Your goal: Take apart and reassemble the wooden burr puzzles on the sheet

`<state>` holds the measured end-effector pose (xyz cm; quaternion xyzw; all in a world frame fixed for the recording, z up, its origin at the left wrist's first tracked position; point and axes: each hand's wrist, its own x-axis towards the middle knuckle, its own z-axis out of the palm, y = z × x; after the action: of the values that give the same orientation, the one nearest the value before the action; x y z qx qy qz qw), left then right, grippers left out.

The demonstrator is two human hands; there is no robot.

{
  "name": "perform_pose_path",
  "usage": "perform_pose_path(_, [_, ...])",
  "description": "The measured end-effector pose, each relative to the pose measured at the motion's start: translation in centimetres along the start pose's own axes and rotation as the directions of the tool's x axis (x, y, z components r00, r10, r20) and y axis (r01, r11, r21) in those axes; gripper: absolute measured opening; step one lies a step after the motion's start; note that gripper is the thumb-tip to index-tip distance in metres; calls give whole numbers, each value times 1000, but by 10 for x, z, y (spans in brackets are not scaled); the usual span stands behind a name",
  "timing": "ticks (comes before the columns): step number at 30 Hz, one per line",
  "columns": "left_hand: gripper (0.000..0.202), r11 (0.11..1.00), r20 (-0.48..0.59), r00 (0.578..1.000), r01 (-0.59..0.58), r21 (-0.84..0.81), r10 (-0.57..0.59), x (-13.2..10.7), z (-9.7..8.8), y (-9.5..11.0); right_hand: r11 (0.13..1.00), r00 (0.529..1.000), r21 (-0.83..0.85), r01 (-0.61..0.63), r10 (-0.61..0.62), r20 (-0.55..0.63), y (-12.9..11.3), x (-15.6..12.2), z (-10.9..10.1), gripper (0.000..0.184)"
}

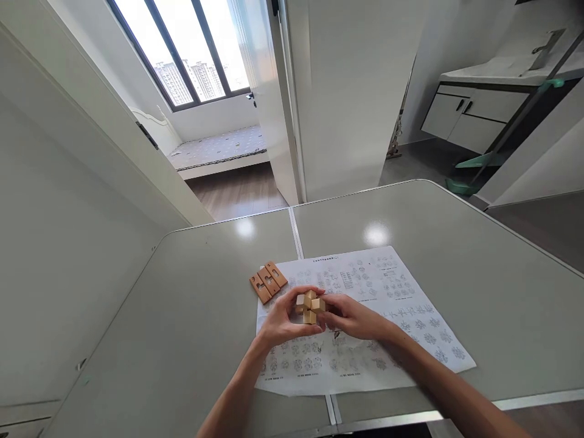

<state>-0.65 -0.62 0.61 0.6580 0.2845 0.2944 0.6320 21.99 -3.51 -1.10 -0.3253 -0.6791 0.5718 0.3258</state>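
Between my two hands is a small light-wood interlocking block puzzle (310,307), its square block ends sticking out in several directions. My left hand (283,316) curls round it from the left, thumb below and fingers above. From the right, my right hand (347,315) pinches the block end on that side with thumb and fingers. Both hands are just above a large white instruction sheet (360,365) printed with rows of small puzzle drawings. Beyond my left hand lie flat brown wooden pieces (268,281) with cut-out slots and numbers, partly on the sheet's corner.
The grey-green table (205,322) has a metal seam down its middle and metal-trimmed edges. Past it stand an open door (269,91), a bed (223,146) under a window, and a sink cabinet (474,109) at the right with a green dustpan (460,186) on the floor.
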Motion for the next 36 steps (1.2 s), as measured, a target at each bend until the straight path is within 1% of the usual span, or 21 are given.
perform_pose_path(3, [72, 996, 32, 999, -23, 83, 20, -1, 2, 3, 999, 996, 42, -3, -1, 86, -1, 0, -5, 45])
perform_pose_path(5, [72, 988, 25, 999, -41, 148, 38, -2, 4, 3, 999, 995, 46, -4, -1, 99, -1, 0, -8, 44])
perform_pose_path(9, [73, 966, -14, 996, -81, 246, 87, -3, 6, 1, 1000, 999, 25, 4, -6, 50, 6, -1, -9, 46])
perform_pose_path(13, [73, 947, -13, 995, -86, 309, 95, -4, 7, 2, 1000, 1000, 4, 18, -18, -1, 10, -2, -8, 49])
perform_pose_path(17, [72, 928, -9, 993, -105, 356, 116, -4, 8, 6, 999, 998, -18, 47, -47, -33, 7, -2, -5, 41])
perform_pose_path(19, [71, 928, -19, 991, -120, 354, 135, -3, 9, 7, 997, 995, -39, 66, -68, -67, 5, -1, -4, 39])
perform_pose_path(23, [70, 928, -63, 986, -124, 351, 156, -4, 10, 7, 989, 986, -114, 94, -108, -127, 5, -2, -1, 42])
perform_pose_path(27, [72, 927, -81, 986, -109, 359, 147, -4, 10, 7, 980, 982, -176, 95, -121, -143, 8, -3, 1, 42])
perform_pose_path(29, [71, 935, -86, 987, -98, 342, 135, -4, 10, 7, 982, 982, -173, 73, -102, -162, 10, -3, 2, 43])
perform_pose_path(31, [67, 955, -92, 989, -81, 286, 112, -4, 10, 7, 992, 985, -122, 24, -44, -166, 9, -3, 2, 44])
perform_pose_path(32, [65, 967, -94, 991, -71, 243, 96, -4, 10, 7, 997, 989, -77, -4, -8, -147, 8, -3, 2, 44])
perform_pose_path(34, [65, 989, -85, 994, -58, 139, 71, -3, 9, 5, 998, 997, 42, -39, 42, -68, 4, -3, 2, 44])
perform_pose_path(36, [70, 997, -54, 997, -61, 41, 63, -2, 8, 4, 984, 998, 171, -47, 41, 39, -1, -2, 2, 43])
